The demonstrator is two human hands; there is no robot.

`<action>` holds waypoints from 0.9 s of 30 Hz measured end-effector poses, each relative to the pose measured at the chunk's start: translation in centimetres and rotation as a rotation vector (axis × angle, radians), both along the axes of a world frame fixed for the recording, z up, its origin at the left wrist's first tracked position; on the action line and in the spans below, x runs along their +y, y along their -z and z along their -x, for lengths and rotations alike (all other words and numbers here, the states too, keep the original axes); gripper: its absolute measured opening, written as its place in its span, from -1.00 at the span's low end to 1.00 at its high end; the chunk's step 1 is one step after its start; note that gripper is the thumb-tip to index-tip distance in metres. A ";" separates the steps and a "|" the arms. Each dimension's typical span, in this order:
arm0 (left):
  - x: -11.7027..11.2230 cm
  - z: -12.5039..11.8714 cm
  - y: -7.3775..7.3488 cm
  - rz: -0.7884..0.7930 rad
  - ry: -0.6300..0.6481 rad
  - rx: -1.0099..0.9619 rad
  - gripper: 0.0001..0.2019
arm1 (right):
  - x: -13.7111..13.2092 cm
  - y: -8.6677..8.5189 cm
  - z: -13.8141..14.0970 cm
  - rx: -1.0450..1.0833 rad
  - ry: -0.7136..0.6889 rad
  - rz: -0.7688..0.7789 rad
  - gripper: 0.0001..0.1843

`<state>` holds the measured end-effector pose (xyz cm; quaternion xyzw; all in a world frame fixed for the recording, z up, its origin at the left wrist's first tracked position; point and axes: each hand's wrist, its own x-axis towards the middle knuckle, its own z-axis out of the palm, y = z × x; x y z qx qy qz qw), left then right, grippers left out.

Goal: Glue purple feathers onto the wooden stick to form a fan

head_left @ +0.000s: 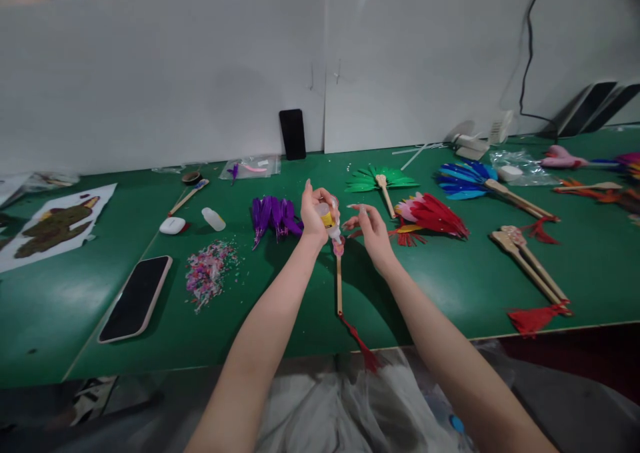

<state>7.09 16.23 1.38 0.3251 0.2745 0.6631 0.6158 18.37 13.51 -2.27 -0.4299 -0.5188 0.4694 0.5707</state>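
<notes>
My left hand point(315, 212) is closed around a small glue bottle point(327, 218) with a yellow label, its nozzle tipped down. Below the nozzle lies a wooden fan handle point(339, 283) with a pinkish decorated head and a red tassel point(367, 354) at its lower end. Just to the right hovers my right hand point(369, 230), its fingers apart and nothing seen in them. Purple feathers point(273, 218) lie left of my left hand. A red and pink feather bunch point(430, 214) rests beyond my right hand.
Colourful sequins point(209, 273) are heaped at the left, beside a phone point(136, 298) and a white bottle point(213, 219). A green feather fan point(370, 178) and a blue feather fan point(463, 180) lie behind. Wooden handles point(530, 266) rest at the right. A dark phone point(293, 134) leans on the partition.
</notes>
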 end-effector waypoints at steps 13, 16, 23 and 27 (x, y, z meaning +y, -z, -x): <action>-0.3 -0.2 -0.2 0.006 -0.001 0.080 -0.52 | -0.6 -0.2 -0.2 -0.034 -0.227 -0.059 -0.32; -0.1 -0.3 0.1 -0.060 -0.016 0.148 -0.60 | -0.7 -0.1 -0.2 -0.062 -0.252 -0.075 -0.30; -0.3 -0.5 -0.1 -0.144 -0.040 0.348 -0.72 | -0.9 0.1 0.3 -0.082 -0.246 -0.075 -0.54; -0.7 0.3 -0.8 -0.110 0.039 0.367 -0.74 | -0.9 -0.3 0.3 -0.029 -0.254 -0.086 -0.60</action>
